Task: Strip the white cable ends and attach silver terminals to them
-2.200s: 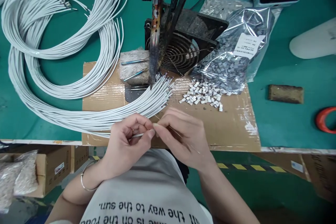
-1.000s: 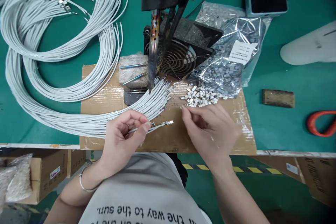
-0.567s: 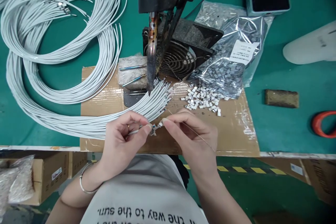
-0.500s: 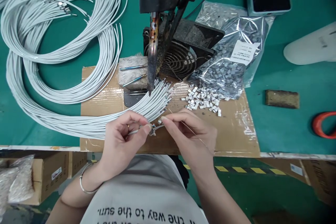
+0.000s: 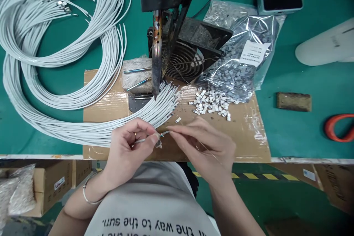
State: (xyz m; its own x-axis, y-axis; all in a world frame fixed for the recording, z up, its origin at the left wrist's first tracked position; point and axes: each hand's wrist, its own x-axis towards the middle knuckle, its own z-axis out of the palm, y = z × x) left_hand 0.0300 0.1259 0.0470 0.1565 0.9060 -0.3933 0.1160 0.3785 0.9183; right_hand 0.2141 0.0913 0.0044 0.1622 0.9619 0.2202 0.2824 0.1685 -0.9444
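Observation:
My left hand pinches a white cable near its tip, where a small metallic connector shows beside the thumb. Short coloured inner wires stick out from this tip toward the right. My right hand is closed, thumb and forefinger tips pressed together at the end of those wires. A thin strand like solder wire runs across its fingers. One small white connector piece lies on the cardboard just beyond the fingertips. Behind my hands is a bundle of white cables with stripped ends.
A soldering iron hangs tip down from a stand, before a black fan. White connector pieces are heaped by a plastic bag on the cardboard. A brown block and red-handled scissors lie right.
My right hand has shifted slightly right and its fingers have straightened, with the tips on the wire end. The small white piece beyond them now shows plainly. The whole view has moved slightly.

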